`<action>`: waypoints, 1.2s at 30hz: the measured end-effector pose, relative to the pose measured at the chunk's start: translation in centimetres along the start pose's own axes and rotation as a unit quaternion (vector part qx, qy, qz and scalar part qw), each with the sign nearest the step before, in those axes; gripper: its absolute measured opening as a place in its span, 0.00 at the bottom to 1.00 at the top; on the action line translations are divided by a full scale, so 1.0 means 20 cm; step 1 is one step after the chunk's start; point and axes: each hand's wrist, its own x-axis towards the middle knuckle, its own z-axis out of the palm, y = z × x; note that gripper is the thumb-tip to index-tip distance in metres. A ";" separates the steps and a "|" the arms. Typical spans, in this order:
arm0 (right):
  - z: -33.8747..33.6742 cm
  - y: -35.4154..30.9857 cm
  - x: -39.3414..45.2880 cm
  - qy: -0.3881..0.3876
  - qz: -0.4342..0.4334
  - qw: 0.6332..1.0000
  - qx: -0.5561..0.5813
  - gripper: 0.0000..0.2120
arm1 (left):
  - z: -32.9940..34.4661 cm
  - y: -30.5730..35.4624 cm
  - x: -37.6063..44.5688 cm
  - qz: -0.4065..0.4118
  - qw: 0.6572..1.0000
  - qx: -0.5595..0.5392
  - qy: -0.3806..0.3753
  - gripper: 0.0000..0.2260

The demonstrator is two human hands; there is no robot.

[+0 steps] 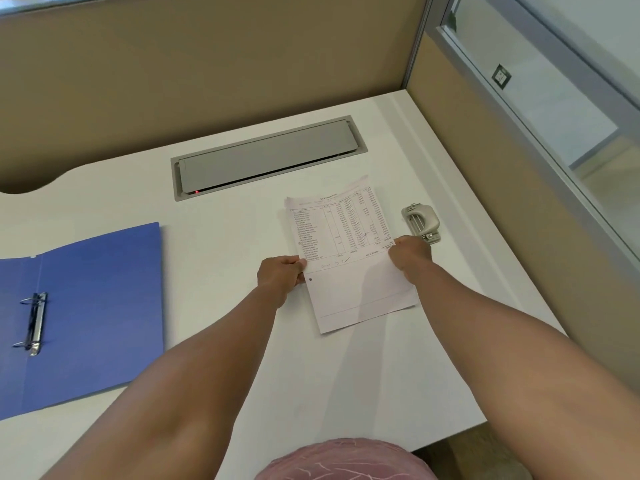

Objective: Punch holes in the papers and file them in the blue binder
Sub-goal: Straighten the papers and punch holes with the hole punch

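Note:
A thin stack of printed papers point(349, 258) lies at the middle right of the white desk, with a punched hole showing near its left edge. My left hand point(281, 274) grips the left edge of the papers. My right hand point(412, 252) pinches the right edge. A grey hole punch point(420, 221) stands just beyond my right hand, touching none of the sheets. The blue binder point(86, 306) lies open at the left, its metal ring clip point(34, 323) shut and bare.
A grey cable hatch point(268, 157) is set into the desk point(225, 244) behind the papers. Beige partition walls point(207, 64) close the back and right sides. The desk's right edge runs along a glass panel point(561, 98).

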 end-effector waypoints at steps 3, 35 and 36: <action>0.00 0.01 0.01 0.006 0.004 1.000 -0.015 0.13 | 0.02 -0.01 0.01 -0.008 1.000 0.013 0.006 0.04; 0.08 -0.06 -0.13 0.076 0.011 0.997 -0.033 0.16 | -0.14 -0.03 -0.01 0.006 0.995 0.055 0.079 0.03; 0.09 -0.08 -0.15 0.072 0.004 0.997 -0.034 0.16 | -0.16 -0.03 -0.02 0.011 0.995 0.058 0.081 0.03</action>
